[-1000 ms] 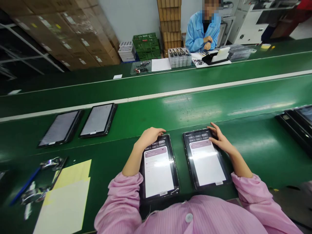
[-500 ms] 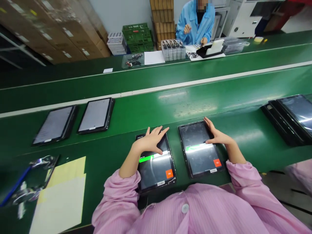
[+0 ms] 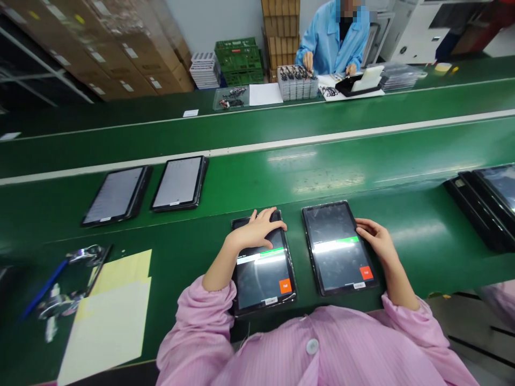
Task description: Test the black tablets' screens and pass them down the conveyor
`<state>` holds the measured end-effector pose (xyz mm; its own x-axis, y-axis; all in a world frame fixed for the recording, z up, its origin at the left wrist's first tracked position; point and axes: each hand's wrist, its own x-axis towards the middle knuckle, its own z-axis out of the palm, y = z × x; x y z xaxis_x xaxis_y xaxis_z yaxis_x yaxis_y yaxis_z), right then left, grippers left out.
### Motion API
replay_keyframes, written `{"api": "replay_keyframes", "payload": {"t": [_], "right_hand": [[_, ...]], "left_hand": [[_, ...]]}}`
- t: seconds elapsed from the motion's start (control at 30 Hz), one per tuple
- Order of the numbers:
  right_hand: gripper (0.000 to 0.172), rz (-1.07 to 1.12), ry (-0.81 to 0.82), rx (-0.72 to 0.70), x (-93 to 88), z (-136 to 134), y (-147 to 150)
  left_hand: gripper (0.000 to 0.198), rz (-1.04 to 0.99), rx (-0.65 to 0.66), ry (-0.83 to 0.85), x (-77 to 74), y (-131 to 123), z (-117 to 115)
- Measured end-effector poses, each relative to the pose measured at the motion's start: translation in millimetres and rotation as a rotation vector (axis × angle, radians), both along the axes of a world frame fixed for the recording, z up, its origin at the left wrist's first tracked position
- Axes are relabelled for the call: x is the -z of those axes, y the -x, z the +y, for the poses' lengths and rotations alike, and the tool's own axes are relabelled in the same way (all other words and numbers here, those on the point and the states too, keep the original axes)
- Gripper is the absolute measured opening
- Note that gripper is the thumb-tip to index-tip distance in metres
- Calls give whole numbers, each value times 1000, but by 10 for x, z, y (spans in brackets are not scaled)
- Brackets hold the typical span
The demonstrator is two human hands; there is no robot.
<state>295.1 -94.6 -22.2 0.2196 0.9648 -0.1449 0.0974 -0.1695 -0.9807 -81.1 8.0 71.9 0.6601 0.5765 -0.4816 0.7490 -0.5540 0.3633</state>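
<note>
Two black tablets lie flat before me on the green bench, their screens lit with a bar of white and green and an orange "Fail" square. Over the upper part of the left tablet [image 3: 261,284] rests my left hand [image 3: 255,231], fingers spread, hiding some of the screen. Beside the right tablet [image 3: 336,252] is my right hand [image 3: 376,238]; its fingers stretch to the right edge of that tablet and touch it, thumb close to the index finger. Neither tablet is lifted.
Further left lie two tablets with pale screens [image 3: 116,195] [image 3: 179,182]. Yellow paper sheets [image 3: 116,316] and a clipboard's metal clip with a blue pen [image 3: 44,289] sit near left. Stacked dark tablets [image 3: 478,209] are at right. Across the bench a blue-coated person [image 3: 333,40] works by stacked trays [image 3: 298,86].
My right hand has slid off the screen to the tablet's right edge. The green parts of both screen bars have moved right. The person opposite has lowered a hand to the trays.
</note>
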Motion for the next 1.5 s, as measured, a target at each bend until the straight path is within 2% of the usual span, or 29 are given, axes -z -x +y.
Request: {"api": "replay_keyframes", "payload": {"t": [0.23, 0.4, 0.5, 0.77, 1.03, 1.2, 1.27, 1.37, 1.43, 1.5], "right_hand": [[40, -77, -15, -25, -51, 23, 2], [46, -123, -56, -29, -28, 15, 22], [46, -154, -59, -59, -25, 19, 5], [46, -105, -51, -100, -12, 57, -48], [46, -131, -49, -135, -42, 46, -39], [44, -181, -78, -144, -40, 55, -42], [41, -315, -169, -125, -86, 29, -1], [29, -654, -383, -178, -233, -67, 138], [28, -836, -501, -319, -349, -154, 281], [27, -930, -578, -488, -439, -240, 447]], "left_hand": [[56, -47, 35, -38, 37, -32, 62], [66, -80, -7, -43, 32, -37, 101], [65, -91, -9, -42, 18, -28, 109], [65, -49, 24, -42, 33, -57, 136], [67, -97, -15, -39, 63, -10, 105], [67, -140, 22, -36, 67, -5, 71], [80, -175, 22, -19, 57, 106, 58], [100, -175, -65, 10, 32, 458, 31], [94, -165, -152, 21, 43, 757, 3], [78, -203, -222, 24, 97, 1026, -37]]}}
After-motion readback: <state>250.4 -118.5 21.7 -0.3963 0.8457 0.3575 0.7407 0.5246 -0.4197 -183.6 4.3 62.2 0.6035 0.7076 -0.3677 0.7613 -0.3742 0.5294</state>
